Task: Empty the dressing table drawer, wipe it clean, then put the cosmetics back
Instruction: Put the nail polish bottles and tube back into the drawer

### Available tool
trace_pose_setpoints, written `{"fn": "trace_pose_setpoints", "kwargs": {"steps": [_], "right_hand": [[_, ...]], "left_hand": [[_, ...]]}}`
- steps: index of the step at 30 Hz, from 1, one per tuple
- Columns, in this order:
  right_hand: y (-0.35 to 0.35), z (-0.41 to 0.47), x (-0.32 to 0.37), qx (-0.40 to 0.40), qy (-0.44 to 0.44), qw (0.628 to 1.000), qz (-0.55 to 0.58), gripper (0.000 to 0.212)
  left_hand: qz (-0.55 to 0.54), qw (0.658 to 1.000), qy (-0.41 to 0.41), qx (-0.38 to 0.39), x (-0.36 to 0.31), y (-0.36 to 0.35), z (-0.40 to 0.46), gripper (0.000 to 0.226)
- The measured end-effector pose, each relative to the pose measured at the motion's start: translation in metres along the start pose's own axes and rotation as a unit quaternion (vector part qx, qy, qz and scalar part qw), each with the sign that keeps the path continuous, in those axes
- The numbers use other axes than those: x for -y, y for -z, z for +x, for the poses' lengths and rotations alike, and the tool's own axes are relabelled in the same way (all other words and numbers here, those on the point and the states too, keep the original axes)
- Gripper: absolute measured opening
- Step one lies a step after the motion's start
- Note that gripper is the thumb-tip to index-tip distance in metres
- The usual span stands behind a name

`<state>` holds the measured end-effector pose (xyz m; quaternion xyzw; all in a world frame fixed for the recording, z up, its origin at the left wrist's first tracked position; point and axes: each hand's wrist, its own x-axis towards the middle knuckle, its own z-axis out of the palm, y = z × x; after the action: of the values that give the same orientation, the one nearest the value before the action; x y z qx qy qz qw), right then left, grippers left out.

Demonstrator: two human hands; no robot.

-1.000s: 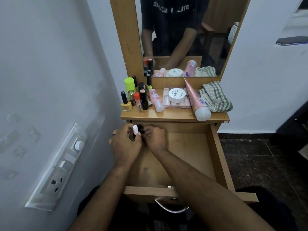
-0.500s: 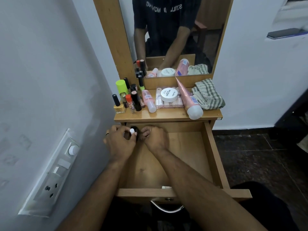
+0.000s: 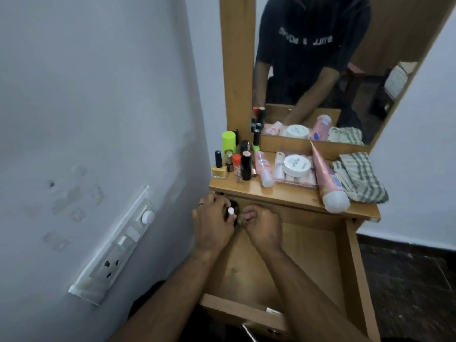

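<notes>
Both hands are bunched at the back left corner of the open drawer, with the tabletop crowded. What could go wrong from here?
The left hand grips a small white-capped item and something dark at once; one might slip into the drawer.

Lifting out, knuckles could knock the upright bottles crowded at the tabletop's left edge.

The big pink tube lies with its cap over the front edge and may roll off if the table is bumped.

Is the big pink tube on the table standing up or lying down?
Lying down. The pink tube lies flat on the tabletop, white cap toward the front edge, between the cloth and the white jar.
</notes>
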<state>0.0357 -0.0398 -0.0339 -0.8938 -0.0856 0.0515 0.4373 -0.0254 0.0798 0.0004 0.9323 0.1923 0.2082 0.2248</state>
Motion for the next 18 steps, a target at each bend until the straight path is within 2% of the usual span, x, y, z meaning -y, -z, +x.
{"fn": "trace_pose_setpoints", "kwargs": {"steps": [2, 5, 10, 14, 18], "right_hand": [[0.000, -0.001, 0.001, -0.001, 0.006, 1.000, -0.008, 0.011], [0.005, -0.011, 0.010, -0.043, 0.025, 0.998, 0.029, 0.006], [0.020, -0.030, 0.037, -0.133, 0.145, 0.980, 0.041, 0.013], [0.045, -0.030, 0.055, -0.200, 0.198, 0.955, 0.093, 0.013], [0.071, -0.013, 0.080, -0.212, 0.221, 0.948, 0.092, 0.014]], "left_hand": [[-0.009, 1.000, -0.002, -0.007, 0.003, -0.001, -0.002, 0.026], [-0.069, 0.997, 0.000, -0.037, 0.002, 0.004, -0.001, 0.022], [-0.187, 0.966, 0.003, -0.178, -0.003, 0.022, 0.005, 0.014], [-0.214, 0.958, -0.010, -0.193, -0.007, 0.023, 0.005, 0.005], [-0.250, 0.948, -0.009, -0.197, -0.014, 0.025, 0.004, 0.013]]}}
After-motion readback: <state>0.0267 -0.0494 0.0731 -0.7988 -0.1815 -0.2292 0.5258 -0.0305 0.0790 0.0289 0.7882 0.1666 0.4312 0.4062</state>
